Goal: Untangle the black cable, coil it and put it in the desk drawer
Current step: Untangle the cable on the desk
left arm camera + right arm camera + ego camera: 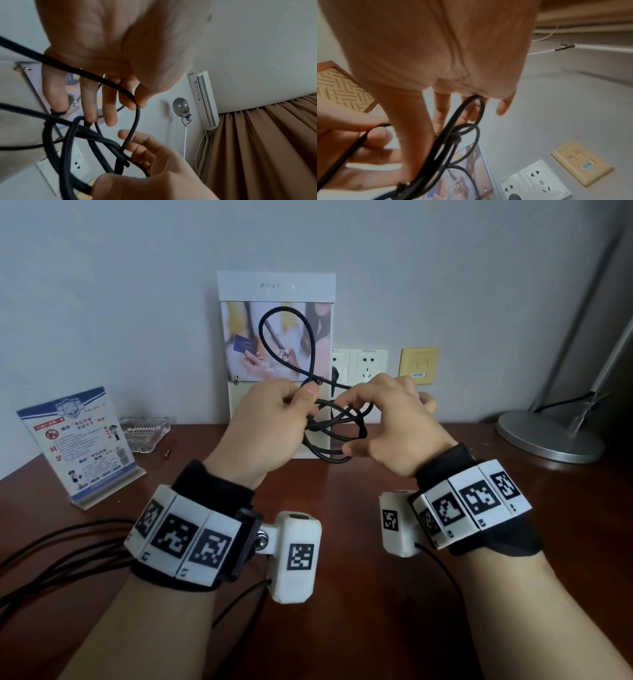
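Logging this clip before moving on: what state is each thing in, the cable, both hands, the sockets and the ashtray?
black cable: tangled, held above the desk, one loop standing up.
left hand: pinching the cable.
right hand: fingers hooked through the cable's loops.
wall sockets: one visibly free, the other partly hidden.
glass ashtray: upright on the desk; contents unclear.

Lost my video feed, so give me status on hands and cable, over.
Left hand pinching black cable, right hand fingers hooked through its loops. Cable held above desk, still tangled, one loop standing up. No drawer in view.
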